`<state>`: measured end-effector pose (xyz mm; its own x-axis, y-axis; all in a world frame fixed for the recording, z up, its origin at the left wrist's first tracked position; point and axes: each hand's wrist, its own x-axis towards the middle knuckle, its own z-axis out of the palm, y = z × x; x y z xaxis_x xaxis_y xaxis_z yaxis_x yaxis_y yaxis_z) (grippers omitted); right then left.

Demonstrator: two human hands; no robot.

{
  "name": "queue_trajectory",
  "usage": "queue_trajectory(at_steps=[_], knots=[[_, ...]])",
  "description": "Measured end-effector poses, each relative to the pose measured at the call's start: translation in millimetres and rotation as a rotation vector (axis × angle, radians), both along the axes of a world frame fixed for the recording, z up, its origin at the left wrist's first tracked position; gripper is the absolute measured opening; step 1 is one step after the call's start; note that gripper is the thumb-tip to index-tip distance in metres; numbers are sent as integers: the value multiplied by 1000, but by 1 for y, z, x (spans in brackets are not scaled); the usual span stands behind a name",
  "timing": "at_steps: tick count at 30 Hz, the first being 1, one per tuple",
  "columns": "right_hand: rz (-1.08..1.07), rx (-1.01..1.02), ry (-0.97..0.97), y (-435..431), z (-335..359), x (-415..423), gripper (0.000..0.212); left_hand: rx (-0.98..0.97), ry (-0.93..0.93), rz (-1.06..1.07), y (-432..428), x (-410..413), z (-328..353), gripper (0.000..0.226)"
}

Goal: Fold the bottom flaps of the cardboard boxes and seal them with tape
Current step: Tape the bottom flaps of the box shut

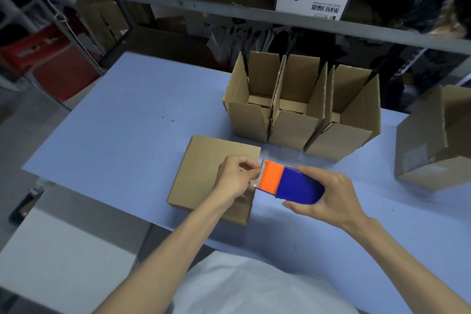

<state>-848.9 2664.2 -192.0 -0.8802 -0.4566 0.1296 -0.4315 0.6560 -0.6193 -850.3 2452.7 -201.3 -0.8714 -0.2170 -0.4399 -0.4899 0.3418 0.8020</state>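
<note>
Pulling the tape free cleanly is, I judge, the step in hand. The right hand (pixel 328 199) curls its fingers round the tape dispenser (pixel 293 182), and the left hand (pixel 235 177) pinches the loose end of the clear tape (pixel 257 183) at the toothed edge. To do it well, draw out a fair length, anchor the end over a side wall of the cardboard box (pixel 204 173), then run along the seam with steady pressure.

That box lies bottom-up on the blue table (pixel 114 122), under the left hand, its flaps folded flat. The hand covers part of the seam, so whether any tape is on it I cannot tell.

The dispenser is glossy hard plastic, orange at the mouth and blue behind. The cardboard is matte, with corrugation showing at the cut edges. Three open boxes (pixel 293 115) stand touching in a row behind.
</note>
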Motion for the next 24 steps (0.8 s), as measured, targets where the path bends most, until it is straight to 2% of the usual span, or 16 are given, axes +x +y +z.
queue_trajectory(at_steps=[8, 14, 17, 24], knots=[[8, 28, -20, 2, -4, -3, 74, 17, -38, -80, -7, -5, 0, 13], [17, 37, -84, -8, -6, -9, 67, -144, -40, -111, -15, -17, -6, 23], [-10, 108, -93, 3, -10, -6, 62, -242, -25, -61, -35, -24, -11, 23], [-90, 207, -119, 32, -18, -9, 58, -203, -15, -123, -36, -29, -22, 24]])
